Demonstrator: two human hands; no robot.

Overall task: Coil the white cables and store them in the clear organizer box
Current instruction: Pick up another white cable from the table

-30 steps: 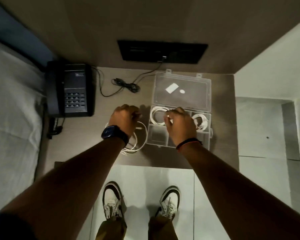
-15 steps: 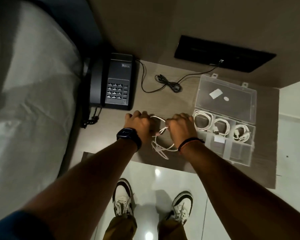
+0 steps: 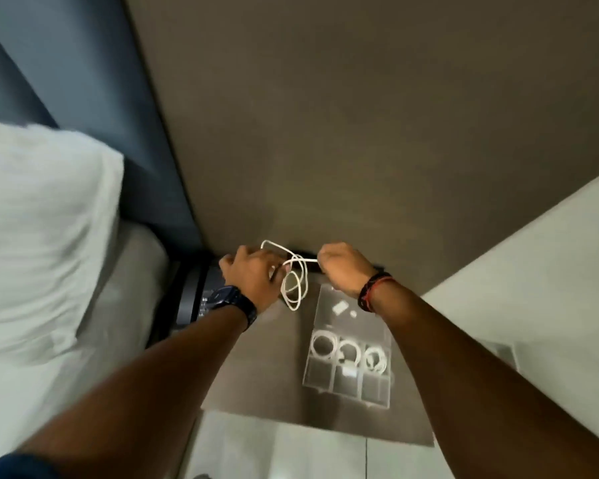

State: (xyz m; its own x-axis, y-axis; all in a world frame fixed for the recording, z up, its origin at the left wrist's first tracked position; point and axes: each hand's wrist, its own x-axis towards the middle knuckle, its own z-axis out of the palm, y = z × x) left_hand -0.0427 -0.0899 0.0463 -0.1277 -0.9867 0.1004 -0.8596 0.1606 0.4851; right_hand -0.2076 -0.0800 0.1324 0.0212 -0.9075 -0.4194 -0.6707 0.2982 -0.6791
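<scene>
We look down at a brown tabletop (image 3: 256,382) set against a dull brown wall (image 3: 360,115) that fills twelve o'clock. At nine o'clock lies a white pillow (image 3: 38,229) on a bed, with a blue headboard (image 3: 94,98) behind it. A pale wall (image 3: 533,271) closes in at three o'clock. At six o'clock, glossy light floor tiles (image 3: 291,451). The light is dim.

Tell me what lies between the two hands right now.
In the head view, only the white cable spans from left hand to right hand, its loose loops hanging, both hands gripping it.
</scene>
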